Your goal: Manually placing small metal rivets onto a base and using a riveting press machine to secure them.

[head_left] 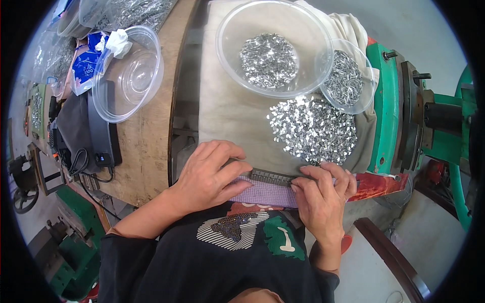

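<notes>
A narrow dark grey metal strip with a row of small slots or teeth lies crosswise at the near edge of the cloth-covered surface. My left hand pinches its left end, the fingers curled and thumb underneath. At the opposite end, my right hand grips it between thumb and fingertips. Below the strip shows a purple checked cloth. Just beyond my right hand, a loose heap of small shiny metal pieces is spread on the beige cloth. Whatever sits in the strip's slots is too small to make out.
Behind the heap stand a large clear bowl and a smaller clear tub, both holding metal pieces. A green machine borders the right side. On the wooden table at left are another clear tub with white tissue and a black cable.
</notes>
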Demonstrator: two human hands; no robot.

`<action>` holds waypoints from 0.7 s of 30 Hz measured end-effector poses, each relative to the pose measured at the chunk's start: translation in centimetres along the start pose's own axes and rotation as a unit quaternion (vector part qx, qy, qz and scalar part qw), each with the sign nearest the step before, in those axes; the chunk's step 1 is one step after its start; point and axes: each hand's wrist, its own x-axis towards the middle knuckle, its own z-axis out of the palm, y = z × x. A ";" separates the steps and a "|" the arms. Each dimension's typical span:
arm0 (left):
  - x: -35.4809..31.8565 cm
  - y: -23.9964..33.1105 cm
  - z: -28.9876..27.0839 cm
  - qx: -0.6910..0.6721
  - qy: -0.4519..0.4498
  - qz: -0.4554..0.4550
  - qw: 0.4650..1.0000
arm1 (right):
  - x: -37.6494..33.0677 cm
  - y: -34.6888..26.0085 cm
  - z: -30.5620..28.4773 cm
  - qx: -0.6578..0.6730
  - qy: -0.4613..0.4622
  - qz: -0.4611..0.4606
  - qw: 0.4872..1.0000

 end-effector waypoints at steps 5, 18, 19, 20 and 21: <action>-0.1 -0.2 0.0 -0.010 -0.015 -0.003 1.000 | -0.9 0.6 -0.3 0.002 0.032 0.012 0.999; 1.2 -0.5 -0.3 -0.045 -0.028 0.004 0.999 | 0.9 0.7 -1.0 0.025 0.032 0.011 0.999; 1.1 -0.6 -0.2 -0.064 -0.024 -0.002 0.998 | 1.1 1.2 -1.4 0.048 0.038 0.014 0.998; 1.1 -0.7 -0.2 -0.078 -0.015 -0.001 0.997 | 2.0 1.6 -2.3 0.062 0.066 0.005 0.996; 1.1 -0.7 -0.2 -0.075 -0.013 0.012 0.997 | 2.6 2.4 -2.5 0.055 0.077 0.006 0.995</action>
